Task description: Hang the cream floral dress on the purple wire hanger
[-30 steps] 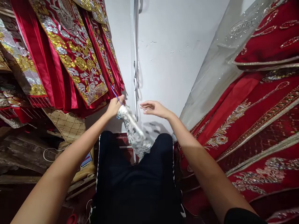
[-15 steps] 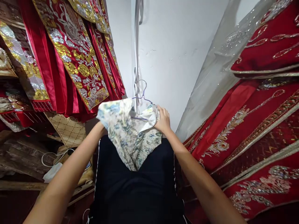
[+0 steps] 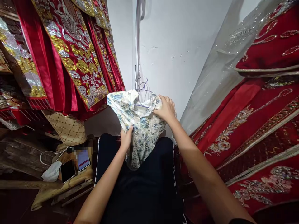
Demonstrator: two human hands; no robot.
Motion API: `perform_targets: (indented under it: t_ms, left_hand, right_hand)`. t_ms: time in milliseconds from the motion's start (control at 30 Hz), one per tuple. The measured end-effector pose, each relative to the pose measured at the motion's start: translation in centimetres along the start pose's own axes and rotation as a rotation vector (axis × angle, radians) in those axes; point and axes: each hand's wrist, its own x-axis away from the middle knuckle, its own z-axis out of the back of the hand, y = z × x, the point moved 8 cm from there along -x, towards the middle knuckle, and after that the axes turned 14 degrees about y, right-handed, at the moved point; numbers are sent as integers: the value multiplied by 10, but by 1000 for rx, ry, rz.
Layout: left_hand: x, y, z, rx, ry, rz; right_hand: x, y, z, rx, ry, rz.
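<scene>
A pale floral blouse (image 3: 146, 127) with blue and green print hangs on a thin purple hanger (image 3: 145, 84) above my dark-trousered knees. My right hand (image 3: 166, 109) is closed on the garment at its right shoulder, beside the neckline. Lower down on the left side, my left hand (image 3: 126, 137) grips the front of the blouse, its thumb lying on the cloth and its other fingers hidden behind. The hanger's bar shows through the open collar, and its hook points up near the wall.
Red embroidered garments hang at the left (image 3: 79, 59) and right (image 3: 245, 124). A sheer sparkly veil (image 3: 210, 68) drapes along the wall. On a wooden stool (image 3: 67, 183) lie two phones, a white cable and a crumpled tissue (image 3: 52, 171).
My left hand has come from behind the left shoulder down to the blouse's front. The blouse has shifted slightly right and hangs straighter. My right hand moved a little right with it.
</scene>
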Motion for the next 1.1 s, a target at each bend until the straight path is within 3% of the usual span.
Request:
perform_targets:
  t_ms: [100,200,367,467,533,600,700,800,967,1100]
  left_hand:
    - [-9,15,16,-8,114,-14]
    - [-7,23,20,62,60,-71]
    - [15,-7,34,109,45,52]
    - [28,-23,34,173,-3,133]
    - [33,-25,33,213,-7,125]
    - [36,-22,30,234,-8,97]
    - [40,-18,24,237,-57,78]
    - [41,-17,25,217,-37,57]
    - [43,-25,46,44,168,55]
    - [55,-3,65,-285,393,-164]
  right_hand:
    - [-8,-1,2,-31,16,12]
    - [-12,-17,-2,-115,-72,120]
    - [16,-40,3,-323,-150,202]
    - [64,-40,3,-549,-39,-32]
    - [112,-31,-12,-678,24,-365]
    - [165,-38,-45,-750,-150,-606]
    - [204,-59,-75,-837,-359,-636]
    - [201,-61,-76,-867,-358,-594]
    - [195,-48,-68,-822,-378,-600]
    - [205,-44,-69,-794,-364,-655]
